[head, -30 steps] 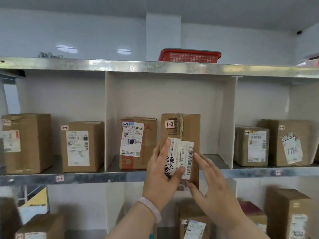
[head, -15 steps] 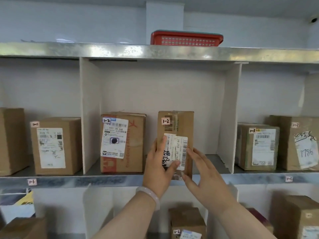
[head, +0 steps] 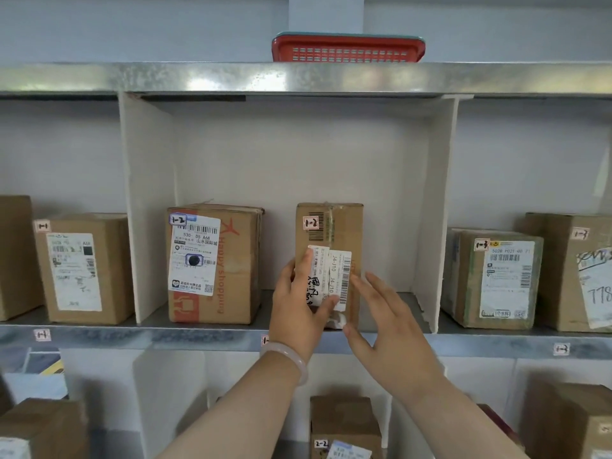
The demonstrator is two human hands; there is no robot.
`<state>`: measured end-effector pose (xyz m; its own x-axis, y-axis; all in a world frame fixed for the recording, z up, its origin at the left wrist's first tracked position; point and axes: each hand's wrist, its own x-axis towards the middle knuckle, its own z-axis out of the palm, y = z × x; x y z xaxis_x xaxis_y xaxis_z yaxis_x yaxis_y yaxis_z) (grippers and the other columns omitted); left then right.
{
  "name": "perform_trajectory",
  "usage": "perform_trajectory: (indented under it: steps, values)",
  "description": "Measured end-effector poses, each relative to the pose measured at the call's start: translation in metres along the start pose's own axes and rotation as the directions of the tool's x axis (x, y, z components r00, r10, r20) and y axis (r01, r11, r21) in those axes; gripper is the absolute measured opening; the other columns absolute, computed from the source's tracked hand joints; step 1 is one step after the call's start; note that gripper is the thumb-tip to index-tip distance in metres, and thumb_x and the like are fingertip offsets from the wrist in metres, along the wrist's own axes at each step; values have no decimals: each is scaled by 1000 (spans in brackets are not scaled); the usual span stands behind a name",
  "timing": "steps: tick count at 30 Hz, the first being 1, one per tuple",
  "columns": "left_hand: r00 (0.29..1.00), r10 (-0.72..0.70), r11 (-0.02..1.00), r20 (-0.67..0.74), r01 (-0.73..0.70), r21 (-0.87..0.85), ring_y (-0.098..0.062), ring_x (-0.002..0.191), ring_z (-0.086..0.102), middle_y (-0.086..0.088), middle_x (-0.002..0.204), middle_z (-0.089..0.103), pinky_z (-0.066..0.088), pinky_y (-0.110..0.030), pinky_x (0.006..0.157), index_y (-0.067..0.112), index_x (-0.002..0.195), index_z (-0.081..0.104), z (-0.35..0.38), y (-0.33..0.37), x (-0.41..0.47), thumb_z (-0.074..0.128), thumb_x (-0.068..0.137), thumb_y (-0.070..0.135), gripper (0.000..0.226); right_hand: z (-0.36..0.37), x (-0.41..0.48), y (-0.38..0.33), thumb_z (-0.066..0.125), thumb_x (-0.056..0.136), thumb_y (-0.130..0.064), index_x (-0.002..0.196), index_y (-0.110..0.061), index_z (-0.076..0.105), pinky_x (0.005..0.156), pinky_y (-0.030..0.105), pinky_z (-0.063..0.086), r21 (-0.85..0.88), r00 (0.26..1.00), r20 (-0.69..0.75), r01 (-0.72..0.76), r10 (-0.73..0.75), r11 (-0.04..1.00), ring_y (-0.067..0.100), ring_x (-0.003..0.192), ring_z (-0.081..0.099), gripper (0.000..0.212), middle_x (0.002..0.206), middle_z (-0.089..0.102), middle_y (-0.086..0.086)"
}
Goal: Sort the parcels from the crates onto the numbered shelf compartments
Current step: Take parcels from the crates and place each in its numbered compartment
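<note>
Steadying a tall, narrow parcel (head: pixel 331 226) at the front edge of the shelf (head: pixel 198 337), a person's left hand (head: pixel 298 313) grips its left side, thumb clamped across the shipping label (head: pixel 341 276). The right hand (head: pixel 390 326) hovers at its right side, fingers straight and spread; whether they touch the cardboard cannot be told. The parcel stands upright in the middle compartment, well apart from the larger box (head: pixel 238 266) by the left divider. Narrow-based and close to the front lip, it would likely tip forward off the shelf if released before being pushed deeper. Its corner tag (head: pixel 310 223) reads "1-2" and its label "J4-J10". The larger box, also tagged "1-2", carries "Happy shopping" and "530- D5 A68". Shelf-edge tags (head: pixel 42 335) read "1-1" and "1-3".
</note>
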<state>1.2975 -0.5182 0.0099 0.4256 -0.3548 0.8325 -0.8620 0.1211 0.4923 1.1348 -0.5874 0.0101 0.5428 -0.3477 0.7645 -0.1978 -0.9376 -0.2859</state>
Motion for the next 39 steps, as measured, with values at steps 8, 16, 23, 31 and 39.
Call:
perform_trajectory:
  steps: [8, 16, 23, 31, 39]
  values:
    - [1000, -20, 983, -11, 22, 184, -6, 140, 27, -4, 155, 33, 18, -9, 110, 39, 152, 22, -22, 8, -16, 75, 85, 35, 86, 5, -3, 0, 50, 87, -47, 148, -35, 28, 110, 41, 37, 56, 987, -52, 152, -149, 987, 11, 142, 28, 65, 154, 27, -12]
    - [984, -130, 732, -123, 179, 658, -19, 133, 45, 1, 147, 49, 34, -33, 112, 31, 146, 41, -153, 6, -124, 65, 85, 49, 68, 71, -30, -89, 47, 90, -54, 146, -43, 26, 116, 28, 21, 311, 900, 151, 348, -408, 884, 4, 143, 20, 61, 155, 19, -23]
    - [943, -231, 361, -240, 312, 879, -24, 129, 51, -3, 140, 55, 47, -45, 104, 24, 139, 53, -293, 39, -234, 54, 87, 54, 60, 126, -95, -200, 42, 84, -62, 147, -36, 32, 113, 41, 33, 552, 728, 295, 399, -619, 732, 9, 141, 26, 68, 153, 31, -12]
    - [811, -322, 8, -488, 518, 855, -26, 127, 54, -3, 140, 56, 50, -48, 98, 26, 140, 53, -433, 147, -377, 52, 87, 56, 61, 118, -192, -377, 42, 87, -60, 151, -36, 20, 118, 38, 23, 770, 460, 217, 461, -861, 441, 11, 145, 18, 72, 157, 24, -9]
    - [594, -337, -288, -730, 673, 681, -22, 130, 51, 1, 140, 54, 48, -46, 102, 28, 139, 52, -554, 307, -533, 50, 87, 60, 61, 45, -351, -557, 41, 89, -61, 151, -37, 15, 118, 25, 8, 900, 229, 96, 395, -969, 183, 8, 147, 9, 72, 158, 14, -14]
